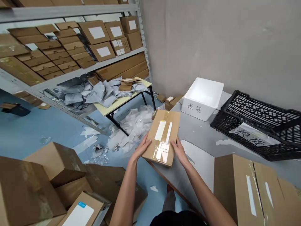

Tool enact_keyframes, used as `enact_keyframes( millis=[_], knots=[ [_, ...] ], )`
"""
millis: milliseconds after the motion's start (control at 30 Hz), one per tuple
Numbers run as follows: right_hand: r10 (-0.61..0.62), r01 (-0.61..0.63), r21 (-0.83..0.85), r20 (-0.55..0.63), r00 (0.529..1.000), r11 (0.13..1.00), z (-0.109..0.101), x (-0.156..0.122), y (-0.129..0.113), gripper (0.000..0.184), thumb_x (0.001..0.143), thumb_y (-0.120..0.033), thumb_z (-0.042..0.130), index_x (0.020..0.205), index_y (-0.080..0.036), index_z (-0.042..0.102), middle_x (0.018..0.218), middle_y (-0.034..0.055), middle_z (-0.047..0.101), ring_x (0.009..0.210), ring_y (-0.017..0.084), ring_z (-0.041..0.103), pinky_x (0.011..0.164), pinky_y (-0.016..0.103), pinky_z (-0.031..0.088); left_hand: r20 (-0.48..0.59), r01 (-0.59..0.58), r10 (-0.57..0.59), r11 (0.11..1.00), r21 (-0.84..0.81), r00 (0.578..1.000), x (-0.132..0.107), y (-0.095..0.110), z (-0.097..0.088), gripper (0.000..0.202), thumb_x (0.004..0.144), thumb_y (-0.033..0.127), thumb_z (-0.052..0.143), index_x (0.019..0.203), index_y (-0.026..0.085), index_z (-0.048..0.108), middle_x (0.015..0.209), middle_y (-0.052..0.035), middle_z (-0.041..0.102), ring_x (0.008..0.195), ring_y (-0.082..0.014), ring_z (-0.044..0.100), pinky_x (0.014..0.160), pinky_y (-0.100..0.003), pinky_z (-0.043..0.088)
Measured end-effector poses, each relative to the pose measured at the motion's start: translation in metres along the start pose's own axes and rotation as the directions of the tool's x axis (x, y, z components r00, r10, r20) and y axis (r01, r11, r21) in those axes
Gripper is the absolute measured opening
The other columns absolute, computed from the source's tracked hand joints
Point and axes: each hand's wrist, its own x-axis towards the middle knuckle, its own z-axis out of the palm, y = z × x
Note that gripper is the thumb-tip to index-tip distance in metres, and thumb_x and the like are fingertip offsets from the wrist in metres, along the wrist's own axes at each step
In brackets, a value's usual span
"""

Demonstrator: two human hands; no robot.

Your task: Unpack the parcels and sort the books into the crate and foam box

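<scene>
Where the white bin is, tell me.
In the head view, right of centre: the white bin stands on the table, left of the black crate, beyond the held box.

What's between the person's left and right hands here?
A taped box, held by the left hand and the right hand; the head view shows it.

Parcel storeroom, metal shelving (70,10), stacked cartons (96,32); grey mailing bags (100,91) heaped on a table (103,110)
</scene>
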Motion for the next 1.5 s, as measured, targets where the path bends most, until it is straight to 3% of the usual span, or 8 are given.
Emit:
enact_keyframes(
  millis=[133,333,467,833,1067,1200,1367,1500],
  knots=[
    [0.117,-0.115,0.054,-0.04,0.992,0.992,-0.026,-0.021,-0.019,0.08,0.078,-0.065,0.048,0.145,-0.024,0.032,0.143,0.0062,0.045,0.129,0.028,0.043,0.104,0.042,0.036,-0.007,-0.003,0.003,0.999,-0.054,1.0,-0.011,0.009,0.024,0.073,0.085,0.057,0.043,0.147,0.025,0.022,0.152,-0.0015,0.027,0.137,-0.0237,0.032,0.11,-0.035,0.033],
    [0.016,-0.018,-0.008,-0.276,0.961,1.0,-0.066,-0.061,-0.044,0.079,0.079,-0.061,0.051,0.145,-0.023,0.03,0.143,0.0074,0.044,0.127,0.029,0.045,0.103,0.042,0.038,-0.019,-0.196,0.195,0.979,-0.061,0.981,-0.032,0.032,0.067,0.075,0.087,0.054,0.044,0.148,0.022,0.015,0.154,-0.005,0.024,0.138,-0.0224,0.029,0.112,-0.034,0.03],
    [-0.072,0.071,-0.017,-0.383,0.921,0.997,-0.082,-0.078,-0.051,0.074,0.081,-0.056,0.052,0.144,-0.022,0.032,0.146,0.0075,0.041,0.13,0.027,0.041,0.103,0.041,0.038,-0.026,-0.303,0.303,0.953,-0.002,0.953,-0.039,0.052,0.084,0.072,0.088,0.05,0.045,0.148,0.023,0.014,0.153,-0.0064,0.025,0.139,-0.0219,0.028,0.112,-0.035,0.03],
    [-0.341,0.359,-0.068,-0.517,0.786,0.931,-0.097,-0.104,-0.04,0.064,0.087,-0.045,0.049,0.143,-0.018,0.032,0.147,0.0127,0.037,0.133,0.032,0.037,0.101,0.048,0.039,-0.07,-0.515,0.52,0.853,0.084,0.851,-0.05,0.053,0.1,0.072,0.088,0.042,0.046,0.148,0.023,0.011,0.152,-0.0111,0.028,0.137,-0.0259,0.033,0.11,-0.042,0.034],
    [-0.322,0.342,-0.061,-0.517,0.793,0.938,-0.095,-0.107,-0.04,0.064,0.087,-0.046,0.047,0.143,-0.018,0.032,0.146,0.0124,0.04,0.133,0.031,0.036,0.103,0.048,0.037,-0.046,-0.524,0.529,0.847,0.094,0.847,-0.051,0.055,0.098,0.072,0.088,0.041,0.046,0.148,0.024,0.011,0.152,-0.0105,0.027,0.136,-0.0261,0.033,0.109,-0.043,0.034],
    [-0.348,0.365,-0.071,-0.515,0.783,0.928,-0.093,-0.108,-0.029,0.063,0.088,-0.047,0.045,0.142,-0.018,0.034,0.143,0.0126,0.044,0.131,0.032,0.04,0.1,0.048,0.04,-0.071,-0.54,0.552,0.831,0.136,0.831,-0.055,0.038,0.1,0.072,0.088,0.039,0.046,0.149,0.027,0.009,0.152,-0.0096,0.029,0.136,-0.0275,0.033,0.108,-0.045,0.036],
    [-0.425,0.457,-0.072,-0.517,0.743,0.887,-0.092,-0.108,-0.005,0.059,0.087,-0.047,0.044,0.139,-0.021,0.038,0.141,0.0121,0.046,0.126,0.033,0.046,0.097,0.049,0.042,-0.126,-0.597,0.621,0.781,0.185,0.774,-0.057,0.013,0.11,0.072,0.089,0.035,0.044,0.149,0.032,0.004,0.152,-0.0067,0.029,0.137,-0.027,0.032,0.106,-0.046,0.039],
    [-0.379,0.426,-0.033,-0.521,0.765,0.904,-0.095,-0.109,-0.009,0.061,0.088,-0.047,0.043,0.141,-0.018,0.035,0.141,0.013,0.046,0.129,0.032,0.043,0.1,0.049,0.039,-0.09,-0.588,0.604,0.793,0.158,0.792,-0.059,0.031,0.106,0.069,0.09,0.039,0.042,0.149,0.029,0.008,0.153,-0.0063,0.026,0.137,-0.0269,0.03,0.109,-0.045,0.035]
  ],
)
